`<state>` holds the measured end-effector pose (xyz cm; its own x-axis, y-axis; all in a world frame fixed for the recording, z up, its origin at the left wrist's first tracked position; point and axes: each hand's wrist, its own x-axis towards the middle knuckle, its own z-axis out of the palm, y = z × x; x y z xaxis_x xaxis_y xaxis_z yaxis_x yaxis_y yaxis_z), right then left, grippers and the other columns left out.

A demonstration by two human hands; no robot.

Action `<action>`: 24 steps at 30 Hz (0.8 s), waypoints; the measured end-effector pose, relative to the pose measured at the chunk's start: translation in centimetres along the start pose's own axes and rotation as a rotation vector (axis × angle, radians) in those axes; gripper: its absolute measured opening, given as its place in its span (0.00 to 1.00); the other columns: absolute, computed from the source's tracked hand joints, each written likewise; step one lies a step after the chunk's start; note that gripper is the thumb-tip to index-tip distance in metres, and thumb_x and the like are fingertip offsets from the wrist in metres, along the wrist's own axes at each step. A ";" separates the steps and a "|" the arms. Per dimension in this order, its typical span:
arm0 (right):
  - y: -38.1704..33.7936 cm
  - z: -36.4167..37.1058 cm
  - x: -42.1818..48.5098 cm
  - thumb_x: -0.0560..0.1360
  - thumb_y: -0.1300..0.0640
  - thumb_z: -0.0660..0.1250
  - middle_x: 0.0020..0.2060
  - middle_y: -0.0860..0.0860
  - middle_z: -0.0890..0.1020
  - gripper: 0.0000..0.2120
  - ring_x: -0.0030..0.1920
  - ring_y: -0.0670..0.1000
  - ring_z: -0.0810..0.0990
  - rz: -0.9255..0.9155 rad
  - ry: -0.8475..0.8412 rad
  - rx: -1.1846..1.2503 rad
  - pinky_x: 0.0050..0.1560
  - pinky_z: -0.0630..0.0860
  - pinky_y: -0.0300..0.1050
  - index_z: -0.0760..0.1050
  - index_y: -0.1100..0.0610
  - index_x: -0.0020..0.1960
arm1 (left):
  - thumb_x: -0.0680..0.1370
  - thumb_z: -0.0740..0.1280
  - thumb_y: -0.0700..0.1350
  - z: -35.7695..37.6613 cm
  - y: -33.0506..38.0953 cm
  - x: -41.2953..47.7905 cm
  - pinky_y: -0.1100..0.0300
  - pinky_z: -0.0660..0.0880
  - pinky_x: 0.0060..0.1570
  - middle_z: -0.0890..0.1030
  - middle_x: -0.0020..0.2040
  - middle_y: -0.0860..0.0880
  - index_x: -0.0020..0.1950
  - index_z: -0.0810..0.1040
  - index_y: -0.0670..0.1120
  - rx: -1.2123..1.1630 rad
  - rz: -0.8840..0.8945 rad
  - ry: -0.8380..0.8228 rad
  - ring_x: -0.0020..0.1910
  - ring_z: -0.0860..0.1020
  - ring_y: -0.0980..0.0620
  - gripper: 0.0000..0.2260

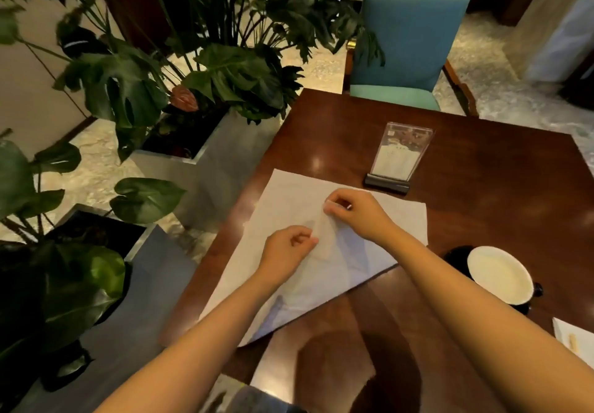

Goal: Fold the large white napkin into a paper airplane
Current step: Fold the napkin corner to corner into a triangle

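Note:
A large white napkin (289,197) lies spread flat on the dark wooden table (475,187), reaching from near the left edge toward the middle. My left hand (287,250) and my right hand (356,211) are over its centre. Both pinch a thin raised fold of the napkin between thumb and fingers, the right hand at the far end of the fold, the left at the near end. My forearms cover the napkin's near part.
A clear acrylic sign holder (397,158) stands just beyond the napkin. A dark cup with a white inside (496,274) sits right of my right forearm. Another white paper (575,338) lies at the right edge. Potted plants (193,81) line the left, a teal chair (408,43) stands beyond the table.

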<state>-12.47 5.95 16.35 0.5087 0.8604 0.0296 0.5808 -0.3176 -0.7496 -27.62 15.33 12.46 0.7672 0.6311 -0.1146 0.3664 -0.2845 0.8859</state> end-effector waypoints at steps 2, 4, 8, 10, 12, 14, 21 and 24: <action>-0.6 0.5 2.9 0.75 0.59 0.66 0.43 0.55 0.83 0.07 0.42 0.51 0.78 0.002 0.042 0.021 0.42 0.71 0.38 0.80 0.62 0.45 | 0.73 0.71 0.41 -1.7 0.3 2.5 0.71 0.70 0.38 0.79 0.38 0.52 0.44 0.81 0.46 0.002 0.006 0.023 0.36 0.75 0.58 0.02; -1.0 1.1 5.8 0.75 0.59 0.66 0.42 0.53 0.82 0.07 0.41 0.50 0.77 0.019 0.068 0.025 0.40 0.69 0.36 0.80 0.62 0.45 | 0.73 0.71 0.41 -3.3 0.2 5.0 0.70 0.70 0.39 0.80 0.39 0.51 0.46 0.82 0.42 0.014 0.000 0.040 0.37 0.75 0.57 0.04; -1.2 2.6 11.7 0.75 0.58 0.65 0.40 0.48 0.79 0.07 0.41 0.47 0.76 0.048 0.099 0.014 0.40 0.70 0.37 0.80 0.60 0.46 | 0.74 0.69 0.40 -5.5 -0.4 9.8 0.74 0.68 0.33 0.79 0.36 0.53 0.45 0.81 0.43 -0.031 -0.052 0.022 0.34 0.74 0.59 0.03; -0.6 3.6 14.7 0.75 0.58 0.64 0.40 0.48 0.80 0.07 0.41 0.48 0.76 0.085 0.098 -0.008 0.41 0.70 0.40 0.80 0.59 0.46 | 0.74 0.68 0.39 -6.3 -1.0 12.4 0.72 0.69 0.33 0.79 0.34 0.52 0.44 0.81 0.42 -0.057 -0.092 0.006 0.32 0.74 0.59 0.03; 0.7 4.9 17.7 0.75 0.57 0.63 0.42 0.51 0.82 0.07 0.40 0.49 0.77 0.148 0.067 -0.026 0.39 0.70 0.41 0.80 0.57 0.46 | 0.73 0.69 0.40 -6.8 -2.2 15.1 0.62 0.72 0.39 0.81 0.38 0.46 0.45 0.82 0.39 -0.043 -0.135 -0.004 0.36 0.76 0.53 0.05; 2.3 6.6 20.4 0.75 0.57 0.63 0.44 0.54 0.83 0.07 0.40 0.51 0.77 0.202 0.011 -0.058 0.38 0.69 0.43 0.80 0.57 0.47 | 0.73 0.69 0.41 -6.9 -3.9 17.6 0.57 0.72 0.43 0.81 0.41 0.43 0.46 0.82 0.39 0.041 -0.191 -0.012 0.39 0.77 0.49 0.06; 6.8 12.1 24.6 0.76 0.56 0.66 0.47 0.54 0.80 0.06 0.48 0.54 0.77 0.291 -0.083 -0.188 0.43 0.70 0.44 0.79 0.57 0.45 | 0.74 0.68 0.44 -5.5 -10.2 22.2 0.58 0.73 0.45 0.82 0.43 0.48 0.45 0.81 0.46 0.247 -0.334 -0.060 0.47 0.79 0.46 0.04; 7.5 13.1 24.6 0.75 0.54 0.66 0.48 0.54 0.77 0.06 0.50 0.54 0.72 0.269 -0.008 -0.257 0.50 0.70 0.46 0.78 0.57 0.49 | 0.74 0.66 0.45 -5.2 -11.1 22.5 0.58 0.71 0.39 0.81 0.42 0.50 0.42 0.79 0.48 0.349 -0.271 -0.054 0.41 0.77 0.49 0.03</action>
<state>-3.93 29.92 2.81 0.6605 0.7353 -0.1520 0.5679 -0.6216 -0.5395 -17.12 36.42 2.40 0.6416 0.6807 -0.3535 0.7069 -0.3460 0.6169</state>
